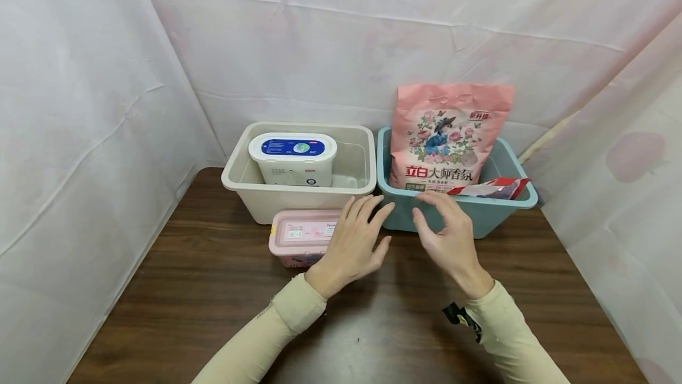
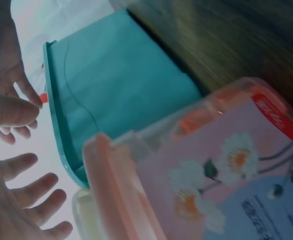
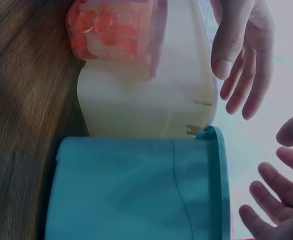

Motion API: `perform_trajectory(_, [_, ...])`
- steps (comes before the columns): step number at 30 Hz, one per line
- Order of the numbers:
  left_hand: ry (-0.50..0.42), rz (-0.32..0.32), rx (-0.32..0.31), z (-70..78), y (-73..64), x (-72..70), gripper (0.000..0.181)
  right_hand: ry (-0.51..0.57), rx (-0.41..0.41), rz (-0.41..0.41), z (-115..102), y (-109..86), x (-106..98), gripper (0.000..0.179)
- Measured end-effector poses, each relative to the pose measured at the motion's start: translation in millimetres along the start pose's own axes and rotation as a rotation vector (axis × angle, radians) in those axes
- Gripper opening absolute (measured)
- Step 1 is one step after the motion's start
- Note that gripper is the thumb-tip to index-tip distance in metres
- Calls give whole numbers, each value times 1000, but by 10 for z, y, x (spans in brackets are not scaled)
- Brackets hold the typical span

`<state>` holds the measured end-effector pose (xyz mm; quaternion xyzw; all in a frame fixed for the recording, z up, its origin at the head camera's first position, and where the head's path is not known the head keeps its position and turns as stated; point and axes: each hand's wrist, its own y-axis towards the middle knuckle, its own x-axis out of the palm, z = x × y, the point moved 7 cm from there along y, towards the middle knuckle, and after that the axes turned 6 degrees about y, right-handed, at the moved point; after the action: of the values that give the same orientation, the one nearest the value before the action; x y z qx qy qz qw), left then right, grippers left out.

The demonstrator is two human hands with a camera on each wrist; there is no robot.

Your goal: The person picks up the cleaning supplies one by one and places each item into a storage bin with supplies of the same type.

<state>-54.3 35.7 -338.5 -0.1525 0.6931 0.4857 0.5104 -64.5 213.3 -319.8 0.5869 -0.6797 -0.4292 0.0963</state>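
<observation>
Partly hidden: the pink tub (image 1: 301, 234).

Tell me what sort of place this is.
Probably a makeshift tabletop booth: pale patterned fabric sheets hang behind and beside a dark wood-grain table holding a rectangular teal plastic bin.

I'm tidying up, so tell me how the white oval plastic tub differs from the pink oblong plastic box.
The white oval plastic tub stands inside the cream plastic bin; the pink oblong plastic box sits outside, on the dark wooden table. The tub bears a blue label on top; the box bears a pale pink label there. Both appear closed and upright.
</observation>
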Motion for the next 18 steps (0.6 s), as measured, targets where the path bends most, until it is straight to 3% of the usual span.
perform_trajectory(9, [21,1,-22,-120,-121,-5,64,26,-18,-35,-64,2,151,28])
perform_trajectory(18, [51,26,-43,-201,-205,-14,67,33,-86,-73,-134,58,332,37])
